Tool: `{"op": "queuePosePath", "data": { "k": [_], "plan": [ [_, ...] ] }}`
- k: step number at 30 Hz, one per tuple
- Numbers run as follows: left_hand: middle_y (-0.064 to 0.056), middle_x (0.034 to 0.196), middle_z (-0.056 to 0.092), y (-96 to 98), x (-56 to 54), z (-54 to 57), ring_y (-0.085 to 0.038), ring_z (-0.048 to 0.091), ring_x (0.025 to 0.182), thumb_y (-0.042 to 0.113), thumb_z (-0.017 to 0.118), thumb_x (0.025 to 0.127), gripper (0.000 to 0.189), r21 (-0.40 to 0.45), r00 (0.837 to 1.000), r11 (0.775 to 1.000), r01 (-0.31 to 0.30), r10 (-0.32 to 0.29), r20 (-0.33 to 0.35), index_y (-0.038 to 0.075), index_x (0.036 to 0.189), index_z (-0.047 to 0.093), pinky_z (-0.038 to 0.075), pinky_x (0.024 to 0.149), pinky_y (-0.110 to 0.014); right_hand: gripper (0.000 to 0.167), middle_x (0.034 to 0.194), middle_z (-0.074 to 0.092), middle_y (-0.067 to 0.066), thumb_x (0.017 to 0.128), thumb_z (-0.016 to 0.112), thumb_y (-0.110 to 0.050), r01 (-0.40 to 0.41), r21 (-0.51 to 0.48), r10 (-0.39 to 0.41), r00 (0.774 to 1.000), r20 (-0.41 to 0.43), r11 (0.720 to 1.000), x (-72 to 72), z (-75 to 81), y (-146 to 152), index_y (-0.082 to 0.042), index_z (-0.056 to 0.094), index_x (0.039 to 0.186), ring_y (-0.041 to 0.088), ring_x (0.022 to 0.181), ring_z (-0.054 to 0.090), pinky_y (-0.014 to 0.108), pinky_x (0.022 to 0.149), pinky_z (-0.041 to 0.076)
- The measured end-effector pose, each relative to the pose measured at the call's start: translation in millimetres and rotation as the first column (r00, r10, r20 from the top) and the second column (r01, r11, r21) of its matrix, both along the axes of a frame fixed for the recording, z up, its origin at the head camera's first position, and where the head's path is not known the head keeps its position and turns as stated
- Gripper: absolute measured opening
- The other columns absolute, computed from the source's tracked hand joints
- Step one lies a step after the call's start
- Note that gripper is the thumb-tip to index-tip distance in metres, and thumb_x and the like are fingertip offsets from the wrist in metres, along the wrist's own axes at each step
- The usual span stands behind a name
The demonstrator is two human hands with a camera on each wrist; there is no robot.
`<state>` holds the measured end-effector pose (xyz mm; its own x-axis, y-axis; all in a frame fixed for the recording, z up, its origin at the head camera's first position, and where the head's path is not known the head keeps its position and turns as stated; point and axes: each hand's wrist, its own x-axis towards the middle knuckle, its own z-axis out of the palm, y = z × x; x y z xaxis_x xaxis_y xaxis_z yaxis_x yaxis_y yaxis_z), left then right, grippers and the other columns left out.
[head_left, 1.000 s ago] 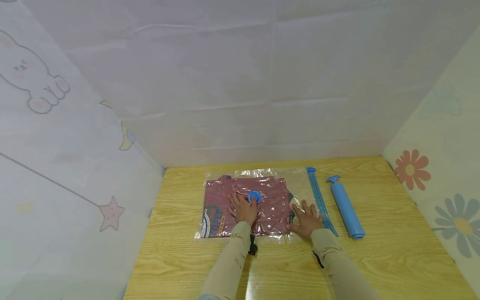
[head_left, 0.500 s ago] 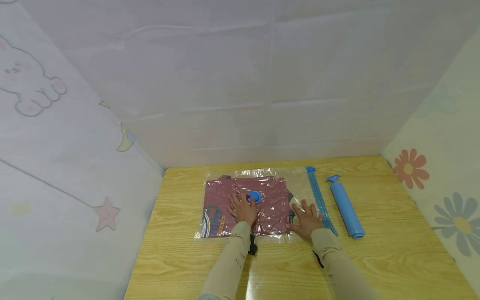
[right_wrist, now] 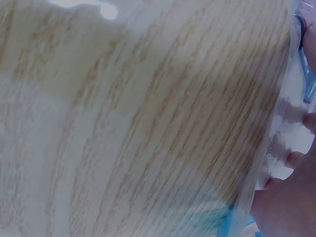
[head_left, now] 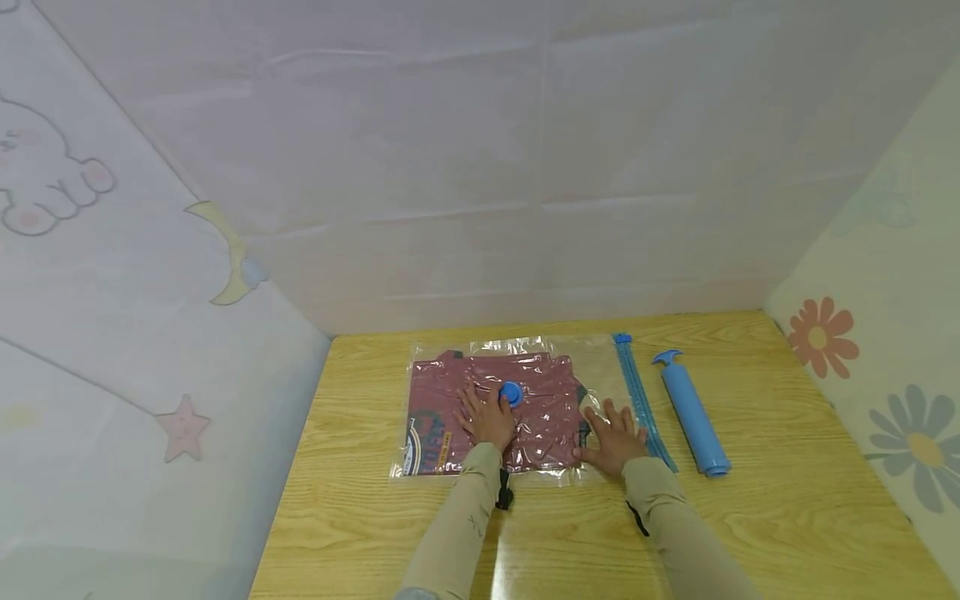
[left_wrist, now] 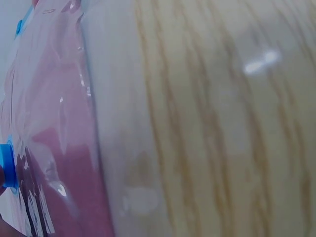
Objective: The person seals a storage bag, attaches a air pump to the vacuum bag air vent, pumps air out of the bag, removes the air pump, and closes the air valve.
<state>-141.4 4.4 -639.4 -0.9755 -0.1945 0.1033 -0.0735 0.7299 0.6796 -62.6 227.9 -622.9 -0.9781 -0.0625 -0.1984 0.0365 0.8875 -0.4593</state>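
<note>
A clear plastic vacuum storage bag (head_left: 600,367) lies flat on the wooden table, with a folded maroon garment (head_left: 540,433) inside it. My left hand (head_left: 489,419) rests on the bag over the garment, fingers spread, its thumb and a fingertip right at the round blue valve (head_left: 512,393). In the left wrist view the valve (left_wrist: 7,165) shows at the left edge with a bit of finger against it. My right hand (head_left: 615,440) lies with spread fingers on the bag's right part, beside the blue zip strip (head_left: 636,392). Part of this hand (right_wrist: 291,202) fills the right wrist view's lower right.
Right of the bag lies a blue hand pump (head_left: 693,417) with a T-shaped handle toward the back. The table (head_left: 360,533) meets a pale back wall (head_left: 487,275), and printed wall coverings stand at left and right. A blue slider (head_left: 622,339) sits at the zip's far end.
Both hands keep nearly the same places on the bag. The blue valve has shifted very slightly right. Prints on the left wall covering have moved to the left.
</note>
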Motion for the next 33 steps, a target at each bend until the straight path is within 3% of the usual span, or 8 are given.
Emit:
{"op": "queuePosePath", "data": {
  "k": [4,9,12,19,28,33],
  "plan": [
    [-0.021,0.155,0.027,0.1,0.4,0.4,-0.047,0.010,0.147,0.028,0.054,0.096,0.028,-0.011,1.000,1.000,-0.003,0.003,-0.004,0.020,0.121,0.064,0.005,0.111,-0.071,0.087,0.157,0.011,0.030,0.084,0.066,-0.053,0.000,-0.001,0.000,1.000,0.001,1.000,-0.2,-0.6,0.3,-0.010,0.032,0.151,0.059,0.141,0.004,0.084,0.099,0.008],
    [-0.021,0.155,0.027,0.6,0.9,-0.7,-0.045,0.012,0.147,0.039,0.059,0.092,0.048,-0.019,1.000,1.000,-0.020,0.020,-0.002,0.005,0.125,0.055,0.006,0.112,-0.069,0.087,0.157,0.011,0.029,0.083,0.066,-0.054,0.001,-0.009,-0.001,1.000,0.006,1.000,0.3,-0.1,0.3,-0.010,0.032,0.151,0.059,0.141,0.004,0.083,0.099,0.008],
    [-0.020,0.156,0.025,0.6,0.3,-2.7,-0.043,0.011,0.148,0.045,0.062,0.090,0.054,-0.031,0.999,0.999,-0.030,0.030,0.013,0.001,0.120,0.053,0.005,0.114,-0.067,0.087,0.158,0.012,0.029,0.083,0.067,-0.053,0.006,-0.021,-0.006,1.000,0.009,1.000,0.4,0.1,0.0,-0.011,0.032,0.150,0.059,0.141,0.005,0.083,0.100,0.007],
    [-0.021,0.155,0.027,0.1,-0.4,-5.7,-0.044,0.012,0.147,0.044,0.064,0.088,0.038,-0.029,1.000,0.999,-0.026,0.026,-0.004,0.010,0.100,0.054,0.006,0.113,-0.069,0.088,0.158,0.013,0.028,0.083,0.065,-0.057,-0.001,0.004,0.001,1.000,0.002,1.000,0.3,0.0,-1.2,-0.011,0.032,0.150,0.058,0.141,0.006,0.083,0.100,0.009],
    [-0.020,0.154,0.029,-0.8,0.2,-7.3,-0.045,0.014,0.147,0.042,0.063,0.090,0.036,-0.068,0.999,0.997,-0.019,0.017,-0.038,0.011,0.107,0.057,0.008,0.111,-0.071,0.088,0.158,0.013,0.028,0.082,0.067,-0.055,0.005,-0.016,-0.005,1.000,-0.011,1.000,0.9,1.1,-2.1,-0.010,0.033,0.150,0.058,0.141,0.006,0.083,0.100,0.009],
    [-0.020,0.154,0.029,0.2,0.9,-6.6,-0.046,0.012,0.147,0.031,0.058,0.092,0.030,-0.044,0.999,0.999,-0.009,0.007,-0.043,0.014,0.116,0.060,0.005,0.112,-0.070,0.088,0.158,0.012,0.028,0.082,0.067,-0.054,0.008,-0.013,-0.009,1.000,-0.013,1.000,-0.1,-3.2,0.3,-0.010,0.032,0.150,0.059,0.141,0.005,0.083,0.099,0.008]
  ]
}}
